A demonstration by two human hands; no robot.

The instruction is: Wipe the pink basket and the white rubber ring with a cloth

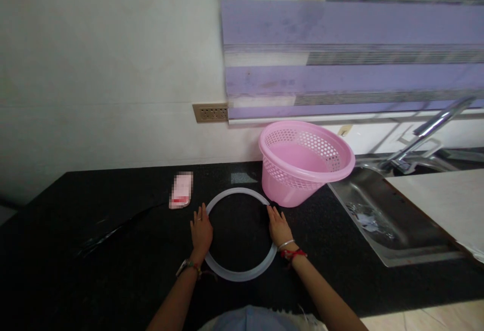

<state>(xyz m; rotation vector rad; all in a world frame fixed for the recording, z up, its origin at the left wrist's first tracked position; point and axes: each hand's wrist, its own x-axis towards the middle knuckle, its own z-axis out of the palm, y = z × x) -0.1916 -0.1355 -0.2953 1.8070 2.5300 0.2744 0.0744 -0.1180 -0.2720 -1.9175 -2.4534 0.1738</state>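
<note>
A large translucent white ring (pixel 242 276), like a rubber sealing gasket, lies flat on the black countertop (pixel 238 235). My left hand (pixel 201 232) rests on its left side, fingers stretched out and pointing away from me. On the opposite side, my right hand (pixel 280 227) lies over the ring, its fingers extended and slightly apart. Both palms face down and hide the parts of the ring beneath them. Close to my right fingertips is a small dark patch that I cannot make out.
Just beyond my right hand stands a pink perforated basket (pixel 278 189). Right of it are a steel sink (pixel 378 225), a tap (pixel 434 129) and a pale board (pixel 442 200). A pink blurred item (pixel 181 189) and black plastic (pixel 117 230) lie to the left.
</note>
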